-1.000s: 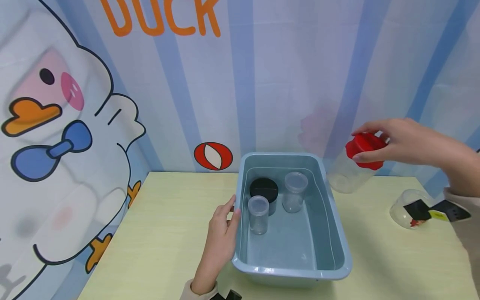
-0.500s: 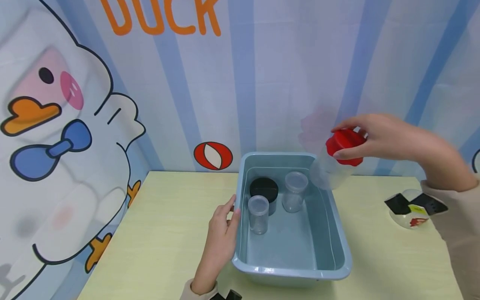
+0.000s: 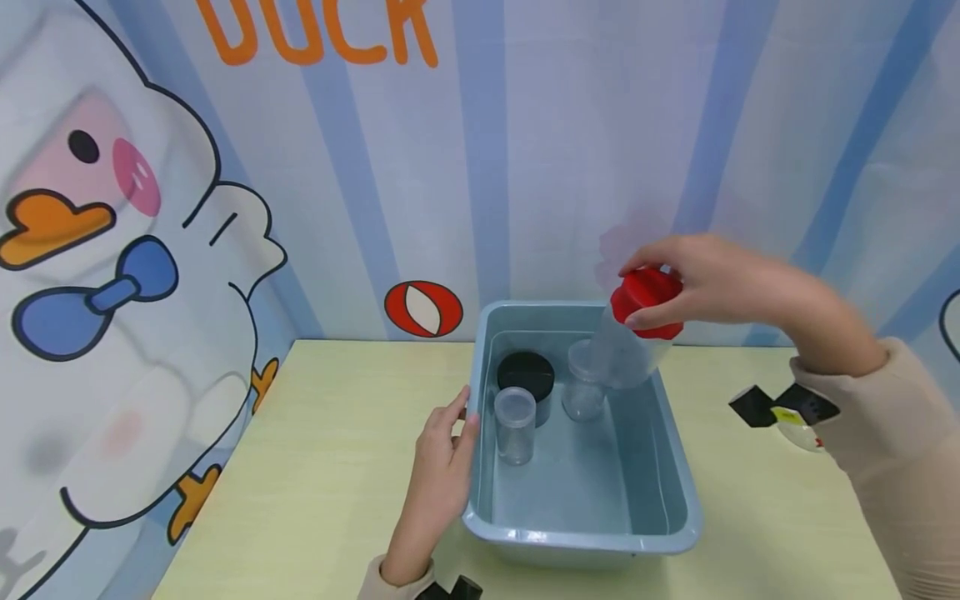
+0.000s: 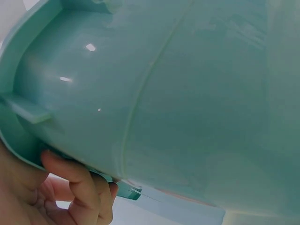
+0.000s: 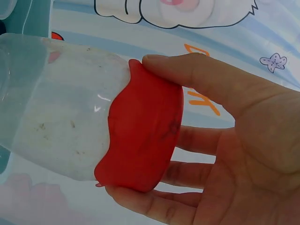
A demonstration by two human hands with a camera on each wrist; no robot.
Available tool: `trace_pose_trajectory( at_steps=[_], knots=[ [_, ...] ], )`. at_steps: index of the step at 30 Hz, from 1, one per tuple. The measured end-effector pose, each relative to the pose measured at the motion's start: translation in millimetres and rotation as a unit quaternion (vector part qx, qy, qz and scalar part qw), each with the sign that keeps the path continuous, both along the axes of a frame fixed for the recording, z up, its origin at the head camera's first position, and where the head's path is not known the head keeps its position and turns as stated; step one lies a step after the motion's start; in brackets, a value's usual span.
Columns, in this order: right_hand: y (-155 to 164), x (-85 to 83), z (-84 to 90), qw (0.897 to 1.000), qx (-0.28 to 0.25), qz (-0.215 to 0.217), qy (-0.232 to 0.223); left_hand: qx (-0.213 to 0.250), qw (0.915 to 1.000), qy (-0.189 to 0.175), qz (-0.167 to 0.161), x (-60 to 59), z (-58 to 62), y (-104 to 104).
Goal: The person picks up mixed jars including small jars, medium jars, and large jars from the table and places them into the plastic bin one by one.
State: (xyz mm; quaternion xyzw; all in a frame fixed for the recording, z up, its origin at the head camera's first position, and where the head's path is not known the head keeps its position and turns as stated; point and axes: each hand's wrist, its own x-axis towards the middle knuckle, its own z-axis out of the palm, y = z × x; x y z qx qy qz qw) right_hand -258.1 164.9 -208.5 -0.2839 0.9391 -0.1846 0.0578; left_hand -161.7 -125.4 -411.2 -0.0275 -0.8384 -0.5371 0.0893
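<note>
My right hand [image 3: 720, 279] grips a clear plastic jar [image 5: 61, 108] by its scalloped red lid [image 3: 647, 302]. The jar is tilted, its base over the back right of a blue plastic basin [image 3: 585, 546]. My left hand [image 3: 442, 475] holds the basin's left rim; the left wrist view shows its fingers [image 4: 82, 185] curled against the rim's underside. Inside the basin stand a black-lidded jar [image 3: 527, 375] and a small clear lidded jar [image 3: 515, 425] in front of it. Another small clear jar [image 3: 583, 400] is to their right, partly behind the held jar.
On the table [image 3: 360, 433] right of the basin, a clear round container [image 3: 801, 435] is mostly hidden by my right wrist and its black strap mount [image 3: 783, 407]. A printed duck curtain [image 3: 375, 167] hangs right behind the table.
My right hand has carried the red-lidded jar leftward, from beside the basin to over its back right corner. My left hand stays at the rim.
</note>
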Motion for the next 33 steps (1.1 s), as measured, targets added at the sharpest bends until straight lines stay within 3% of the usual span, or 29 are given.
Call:
trace_pose_trajectory(
  at_steps=[13,33],
  knots=[
    [-13.1,-1.5,-16.4,0.999,-0.01,0.02,-0.032,-0.002,1.0,-0.002,0.004,-1.0,0.5,0.2],
    [-27.7,-6.8,-50.2,0.997,0.018,0.067,-0.043,-0.002,1.0,0.003,0.002,0.6,0.7,-0.3]
  ],
)
